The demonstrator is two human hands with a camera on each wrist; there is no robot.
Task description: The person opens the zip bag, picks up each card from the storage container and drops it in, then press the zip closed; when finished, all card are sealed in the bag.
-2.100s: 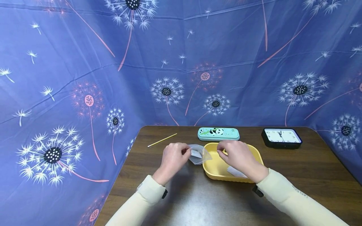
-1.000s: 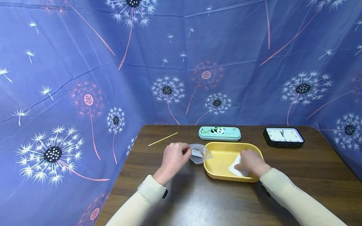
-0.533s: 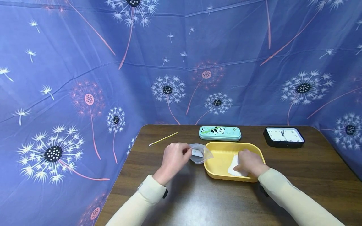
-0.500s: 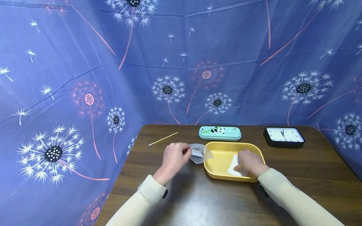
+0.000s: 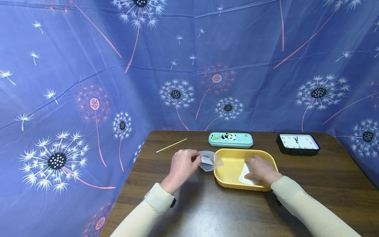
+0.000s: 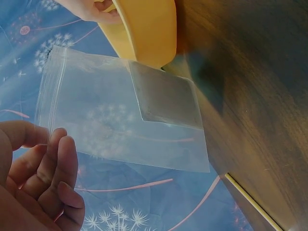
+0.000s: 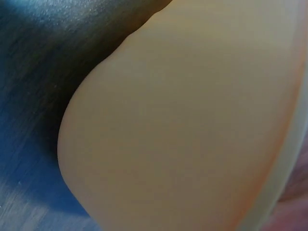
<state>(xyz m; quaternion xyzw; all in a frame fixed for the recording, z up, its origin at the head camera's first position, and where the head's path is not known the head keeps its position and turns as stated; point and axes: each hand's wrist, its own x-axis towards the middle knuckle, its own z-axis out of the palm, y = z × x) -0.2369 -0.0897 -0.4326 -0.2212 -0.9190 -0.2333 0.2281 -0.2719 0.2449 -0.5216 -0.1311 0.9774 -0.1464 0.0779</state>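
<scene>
Left hand pinching the bag by its edge, left of the tray, the slip inside too murky to read! Inside the tray, right hand half-hides the paper, thumb and forefinger parted; gripping or not, can't tell.

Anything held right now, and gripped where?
Left hand: clear zip bag, pinched at its zip-seal edge. Right hand: on the white piece in the yellow tub; whether it grips it can't be told.
</scene>
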